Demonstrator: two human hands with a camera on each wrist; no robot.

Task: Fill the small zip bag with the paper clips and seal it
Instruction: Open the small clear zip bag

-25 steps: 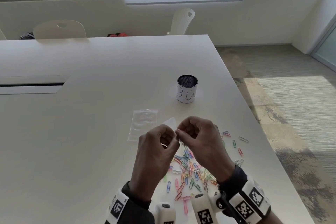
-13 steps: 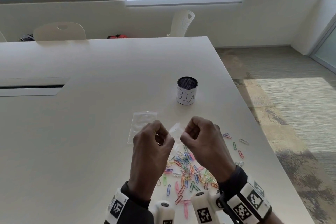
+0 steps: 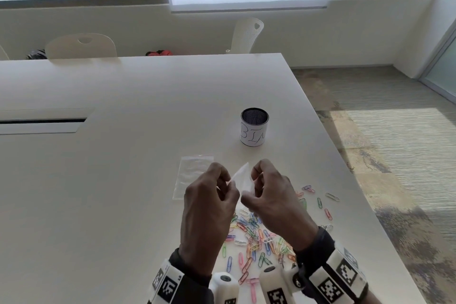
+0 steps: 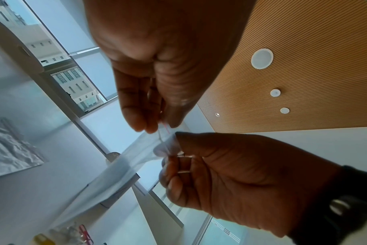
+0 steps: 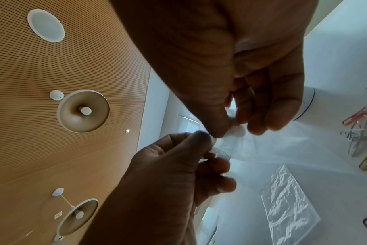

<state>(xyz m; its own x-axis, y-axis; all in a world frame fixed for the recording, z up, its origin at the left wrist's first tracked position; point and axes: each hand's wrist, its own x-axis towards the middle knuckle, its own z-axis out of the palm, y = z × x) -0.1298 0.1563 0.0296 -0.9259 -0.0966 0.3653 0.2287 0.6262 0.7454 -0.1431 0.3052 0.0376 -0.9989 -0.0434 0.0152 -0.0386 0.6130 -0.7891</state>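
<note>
- My left hand point(image 3: 208, 201) and right hand point(image 3: 270, 195) each pinch the small zip bag's point(image 3: 243, 176) mouth, held up.
- Paper clips point(image 3: 256, 237) lie scattered at six o'clock below it.

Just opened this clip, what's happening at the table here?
A person is holding a small clear zip bag above the table, with the left hand and right hand each pinching its top edge, apparently pulling the mouth open. The bag looks empty. The colored paper clips lie scattered on the table under the hands. A second clear bag lies flat to the left, and a mesh cup marked BIN stands farther back.
</note>
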